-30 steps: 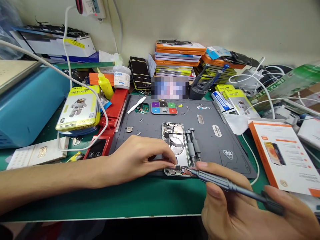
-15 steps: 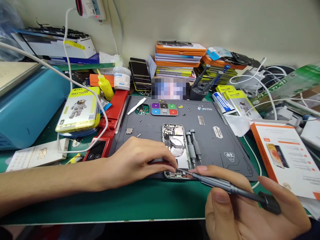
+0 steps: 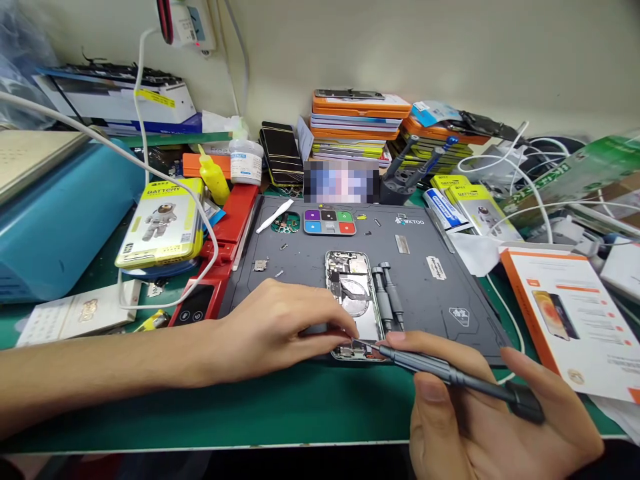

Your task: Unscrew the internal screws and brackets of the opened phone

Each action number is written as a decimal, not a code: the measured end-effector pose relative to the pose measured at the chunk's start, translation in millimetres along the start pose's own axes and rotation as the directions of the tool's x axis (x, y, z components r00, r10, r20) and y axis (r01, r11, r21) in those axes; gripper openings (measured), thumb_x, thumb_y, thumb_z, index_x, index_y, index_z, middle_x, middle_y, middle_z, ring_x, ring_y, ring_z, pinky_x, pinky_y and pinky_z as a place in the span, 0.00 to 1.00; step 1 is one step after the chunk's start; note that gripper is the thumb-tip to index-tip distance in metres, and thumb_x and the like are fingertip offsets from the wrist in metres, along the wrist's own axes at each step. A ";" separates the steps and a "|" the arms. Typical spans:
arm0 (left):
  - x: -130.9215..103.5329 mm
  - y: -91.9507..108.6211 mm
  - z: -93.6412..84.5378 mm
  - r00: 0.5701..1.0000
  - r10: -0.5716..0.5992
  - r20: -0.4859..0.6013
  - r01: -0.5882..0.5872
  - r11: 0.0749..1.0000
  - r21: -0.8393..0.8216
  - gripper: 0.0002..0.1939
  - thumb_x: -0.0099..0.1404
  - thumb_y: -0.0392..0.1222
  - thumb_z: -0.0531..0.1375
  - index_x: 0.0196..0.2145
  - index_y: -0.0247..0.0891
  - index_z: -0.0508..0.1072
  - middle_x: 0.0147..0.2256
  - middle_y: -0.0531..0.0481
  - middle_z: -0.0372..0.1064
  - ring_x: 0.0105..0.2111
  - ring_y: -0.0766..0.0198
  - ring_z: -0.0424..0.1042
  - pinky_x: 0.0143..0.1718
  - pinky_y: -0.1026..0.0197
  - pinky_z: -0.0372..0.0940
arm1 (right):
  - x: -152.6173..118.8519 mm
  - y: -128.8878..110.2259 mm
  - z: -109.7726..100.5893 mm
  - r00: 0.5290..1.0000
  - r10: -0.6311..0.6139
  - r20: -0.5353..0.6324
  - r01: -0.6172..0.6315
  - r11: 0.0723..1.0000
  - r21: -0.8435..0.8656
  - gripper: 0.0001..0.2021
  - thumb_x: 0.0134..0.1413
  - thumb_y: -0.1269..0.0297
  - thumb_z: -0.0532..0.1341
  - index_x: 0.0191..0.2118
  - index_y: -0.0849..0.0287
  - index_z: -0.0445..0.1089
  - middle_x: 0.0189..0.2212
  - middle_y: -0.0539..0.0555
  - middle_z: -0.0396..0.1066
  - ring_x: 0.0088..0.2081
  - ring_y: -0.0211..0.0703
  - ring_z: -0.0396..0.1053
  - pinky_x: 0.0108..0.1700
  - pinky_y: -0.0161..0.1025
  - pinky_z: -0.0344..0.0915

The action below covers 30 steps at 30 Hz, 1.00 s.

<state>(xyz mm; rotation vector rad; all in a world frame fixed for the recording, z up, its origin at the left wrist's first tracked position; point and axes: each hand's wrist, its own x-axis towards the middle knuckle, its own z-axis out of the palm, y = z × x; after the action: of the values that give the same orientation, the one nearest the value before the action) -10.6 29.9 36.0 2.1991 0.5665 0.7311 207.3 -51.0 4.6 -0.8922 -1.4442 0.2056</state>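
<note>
An opened phone (image 3: 367,323) lies on the dark grey work mat (image 3: 305,267), its inner parts exposed. My right hand (image 3: 480,407) grips a grey screwdriver (image 3: 425,363), held slanting with its tip pointing left over the phone's lower end. My left hand (image 3: 295,323) reaches in from the left, thumb and forefinger pinched together right at the screwdriver's tip. Whatever sits between those fingertips is too small to make out. Just right of the phone, two more grey screwdrivers (image 3: 387,293) lie side by side on the mat.
Small metal parts, a white pry tool (image 3: 275,216) and a coloured screw tray (image 3: 329,222) lie on the mat. Yellow battery boxes (image 3: 163,220) and a red device (image 3: 215,267) stand left. A white-orange box (image 3: 565,320) is right; a white cable (image 3: 213,233) loops at left.
The view has shifted slightly. My right hand and the screwdriver handle have moved a little to the left and tilted slightly; the left hand keeps its pinch at the tip.
</note>
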 end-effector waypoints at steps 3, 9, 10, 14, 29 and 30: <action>1.1 1.1 -0.5 1.000 -0.017 -0.004 0.017 1.000 -0.004 0.07 0.77 0.35 0.63 0.47 0.31 0.81 0.39 0.48 0.80 0.38 0.66 0.78 0.40 0.68 0.67 | -2.1 1.8 -2.0 1.000 -0.007 0.008 0.007 1.000 0.005 0.39 0.55 0.89 0.63 0.69 0.57 0.59 0.47 0.49 0.83 0.39 0.43 0.83 0.43 0.43 0.80; 0.5 -2.3 1.4 0.999 -0.020 -0.040 0.017 0.997 -0.076 0.07 0.76 0.36 0.64 0.47 0.33 0.82 0.41 0.48 0.82 0.39 0.69 0.79 0.41 0.71 0.67 | -3.4 6.8 -3.2 1.000 -0.015 0.005 0.015 1.000 0.022 0.39 0.55 0.90 0.63 0.69 0.57 0.60 0.48 0.50 0.83 0.41 0.43 0.84 0.42 0.41 0.80; 0.2 -3.0 1.9 0.999 -0.021 -0.046 0.017 0.996 -0.087 0.06 0.76 0.36 0.64 0.47 0.33 0.82 0.41 0.49 0.82 0.39 0.69 0.79 0.41 0.72 0.67 | -3.0 7.1 -2.6 1.000 -0.024 0.007 0.023 0.999 0.022 0.39 0.55 0.91 0.63 0.69 0.57 0.60 0.49 0.50 0.83 0.42 0.42 0.84 0.42 0.41 0.80; -0.5 -4.1 2.8 0.998 -0.028 -0.053 0.023 0.996 -0.090 0.06 0.76 0.36 0.64 0.46 0.33 0.82 0.41 0.49 0.82 0.40 0.69 0.79 0.41 0.72 0.67 | -1.1 7.0 -0.2 0.998 -0.050 0.030 0.050 0.999 0.012 0.40 0.56 0.92 0.62 0.70 0.56 0.60 0.50 0.52 0.83 0.44 0.41 0.83 0.48 0.42 0.80; 0.3 -2.2 3.4 0.992 -0.106 -0.063 0.098 0.989 -0.112 0.05 0.75 0.37 0.66 0.45 0.35 0.83 0.40 0.52 0.83 0.38 0.70 0.80 0.39 0.73 0.67 | -1.7 10.5 -2.4 0.998 -0.056 0.018 0.056 0.998 -0.005 0.39 0.56 0.93 0.62 0.69 0.56 0.60 0.50 0.54 0.83 0.47 0.43 0.84 0.47 0.44 0.83; 0.1 -2.0 3.4 0.992 -0.112 -0.061 0.105 0.988 -0.112 0.05 0.75 0.37 0.66 0.45 0.35 0.83 0.40 0.52 0.83 0.38 0.71 0.79 0.38 0.73 0.66 | -1.3 10.3 -2.9 0.998 -0.055 0.020 0.055 0.998 -0.009 0.39 0.56 0.92 0.62 0.69 0.56 0.60 0.50 0.54 0.83 0.47 0.43 0.84 0.47 0.44 0.82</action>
<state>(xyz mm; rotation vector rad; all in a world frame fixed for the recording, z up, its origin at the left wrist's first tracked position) -8.6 29.5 32.5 2.0331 0.6592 0.7623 213.7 -46.0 -2.6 -0.8598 -1.4877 0.1672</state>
